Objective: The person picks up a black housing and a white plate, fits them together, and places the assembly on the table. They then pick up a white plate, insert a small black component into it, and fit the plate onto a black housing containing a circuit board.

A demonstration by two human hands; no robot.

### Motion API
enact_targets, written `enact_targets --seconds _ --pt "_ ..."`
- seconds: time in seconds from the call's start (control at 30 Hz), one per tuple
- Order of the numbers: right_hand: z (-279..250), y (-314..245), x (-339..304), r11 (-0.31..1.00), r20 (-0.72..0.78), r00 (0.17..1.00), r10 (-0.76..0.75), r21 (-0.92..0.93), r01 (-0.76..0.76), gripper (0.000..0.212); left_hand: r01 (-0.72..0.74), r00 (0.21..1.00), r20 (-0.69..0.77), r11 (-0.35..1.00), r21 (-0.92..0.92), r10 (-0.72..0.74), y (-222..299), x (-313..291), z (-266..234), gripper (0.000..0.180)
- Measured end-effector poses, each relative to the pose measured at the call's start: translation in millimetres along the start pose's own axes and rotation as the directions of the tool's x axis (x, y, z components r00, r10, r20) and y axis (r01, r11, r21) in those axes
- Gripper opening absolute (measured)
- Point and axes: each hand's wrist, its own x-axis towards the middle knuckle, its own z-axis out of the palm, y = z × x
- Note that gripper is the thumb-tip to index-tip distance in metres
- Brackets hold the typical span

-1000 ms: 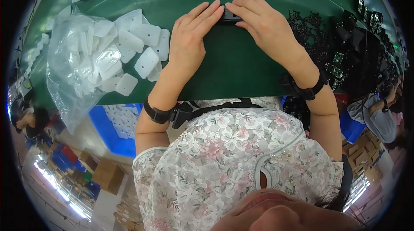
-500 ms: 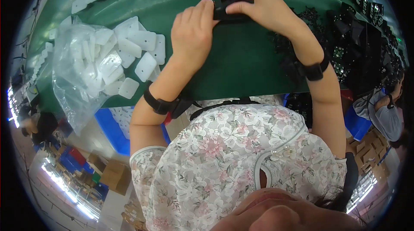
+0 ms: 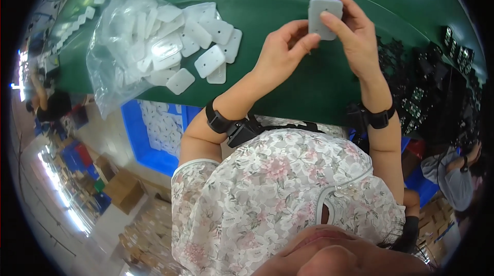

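A small rounded white plastic case [image 3: 324,24], with a black edge showing along its top, is held above the green work surface. My right hand [image 3: 357,36] grips it, thumb flat on the white face and fingers wrapped behind the far side. At its lower left corner, the thumb of my left hand [image 3: 285,52] touches or nearly touches the edge; the other fingers are curled, partly out of sight behind it. Both hands are closed around the piece. Left of my left arm, loose white plastic covers [image 3: 210,61] spill from a clear plastic bag [image 3: 110,65].
On the right lies a heap of small black parts [image 3: 393,65], beside black housings with circuit boards [image 3: 414,103]. A blue bin [image 3: 135,137] of white pieces sits below the table's front edge. Another person's arm [image 3: 465,157] shows at far right. White covers line the far left.
The piece in my hands has turned from its black side to its white face. My left hand has shifted to its lower left corner, and the whole view has shifted.
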Motion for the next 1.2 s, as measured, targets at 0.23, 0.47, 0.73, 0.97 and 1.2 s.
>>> enact_targets --seconds 0.23,0.47,0.73,0.97,1.2 --pt "-65.2 4.5 53.5 0.91 -0.047 0.986 -0.159 -0.395 0.128 0.033 -0.126 0.754 -0.044 0.211 0.969 0.655 32.2 -30.5 -80.3 0.033" --pt "-56.8 -51.9 91.6 0.661 -0.186 0.959 0.213 -0.695 -0.282 0.035 0.464 0.814 -0.479 0.13 0.876 0.329 38.2 -28.4 -108.8 0.057" --pt "-131.2 -5.9 132.5 0.779 0.086 0.989 0.118 -0.626 -0.039 0.032 0.4 0.851 -0.45 0.221 0.89 0.272 46.7 -30.1 -122.4 0.037" --pt "-135.6 -50.8 75.1 0.576 -0.115 0.974 -0.197 -0.817 0.02 0.02 0.254 0.879 -0.389 0.419 0.872 0.275 66.5 -25.0 -120.1 0.021" --pt "-116.1 -27.3 -7.9 0.065 -0.085 0.991 0.099 -0.994 -0.091 0.021 -0.072 0.91 -0.278 0.779 0.623 0.307 39.8 -34.4 -76.0 0.023"
